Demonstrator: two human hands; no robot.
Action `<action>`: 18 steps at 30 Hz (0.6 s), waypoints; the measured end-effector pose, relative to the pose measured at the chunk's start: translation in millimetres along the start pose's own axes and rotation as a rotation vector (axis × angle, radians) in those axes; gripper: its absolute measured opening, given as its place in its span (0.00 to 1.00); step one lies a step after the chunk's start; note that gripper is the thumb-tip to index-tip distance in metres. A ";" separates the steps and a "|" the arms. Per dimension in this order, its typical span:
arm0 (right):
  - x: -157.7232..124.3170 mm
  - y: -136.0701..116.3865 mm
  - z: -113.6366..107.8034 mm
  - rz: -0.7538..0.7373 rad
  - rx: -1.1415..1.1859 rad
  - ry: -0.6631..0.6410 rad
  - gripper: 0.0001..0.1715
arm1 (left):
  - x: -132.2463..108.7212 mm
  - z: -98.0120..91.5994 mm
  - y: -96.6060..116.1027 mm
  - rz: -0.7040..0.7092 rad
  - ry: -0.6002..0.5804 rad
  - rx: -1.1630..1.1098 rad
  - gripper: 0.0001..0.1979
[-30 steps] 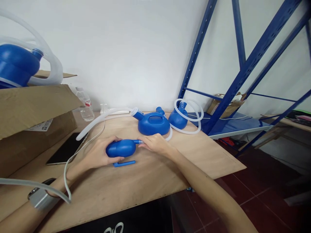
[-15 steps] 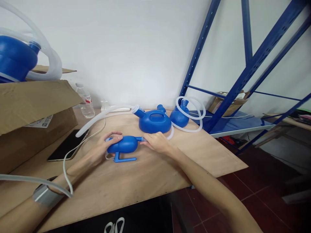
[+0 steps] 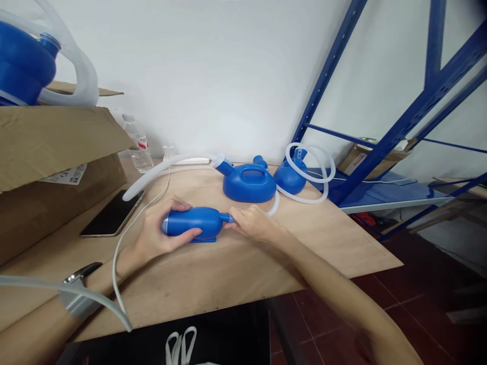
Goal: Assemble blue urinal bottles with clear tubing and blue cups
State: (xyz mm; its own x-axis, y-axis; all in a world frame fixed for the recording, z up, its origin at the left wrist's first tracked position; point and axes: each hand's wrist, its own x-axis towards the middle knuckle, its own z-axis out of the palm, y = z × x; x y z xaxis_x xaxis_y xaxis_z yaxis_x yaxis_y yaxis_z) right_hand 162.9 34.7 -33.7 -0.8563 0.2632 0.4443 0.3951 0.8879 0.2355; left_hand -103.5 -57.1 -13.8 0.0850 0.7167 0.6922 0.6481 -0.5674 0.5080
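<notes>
Left hand (image 3: 157, 230) clamps its fingers around a blue bottle (image 3: 196, 220); right hand (image 3: 251, 221) clamps fingers at its neck (image 3: 224, 217); blue jug (image 3: 247, 190) beyond

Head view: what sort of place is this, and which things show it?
Probably a workshop or storeroom, judging by the plain wooden table, the blue metal rack and the cardboard box.

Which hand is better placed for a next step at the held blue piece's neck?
Likely the right hand: it sits at the narrow neck, while the left hand holds the blue piece by its wider body.
</notes>
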 end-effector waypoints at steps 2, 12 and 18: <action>0.2 -3.7 -4.3 -0.024 0.035 -0.022 0.35 | -2.1 -0.7 -0.2 0.144 -0.017 0.038 0.21; 8.0 9.3 -5.1 0.133 0.147 -0.066 0.30 | 2.1 4.3 -3.2 0.095 -0.092 0.216 0.21; 9.4 6.5 -10.6 0.199 0.100 0.059 0.23 | 9.5 -7.9 -3.5 -0.077 0.082 0.143 0.19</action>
State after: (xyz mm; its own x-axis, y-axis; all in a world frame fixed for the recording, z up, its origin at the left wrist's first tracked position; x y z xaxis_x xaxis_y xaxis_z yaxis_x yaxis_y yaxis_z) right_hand 160.9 39.0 -18.8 -0.7425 0.4171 0.5242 0.5172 0.8542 0.0529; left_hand -110.9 -51.5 -5.0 -0.0271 0.7168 0.6967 0.7519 -0.4447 0.4868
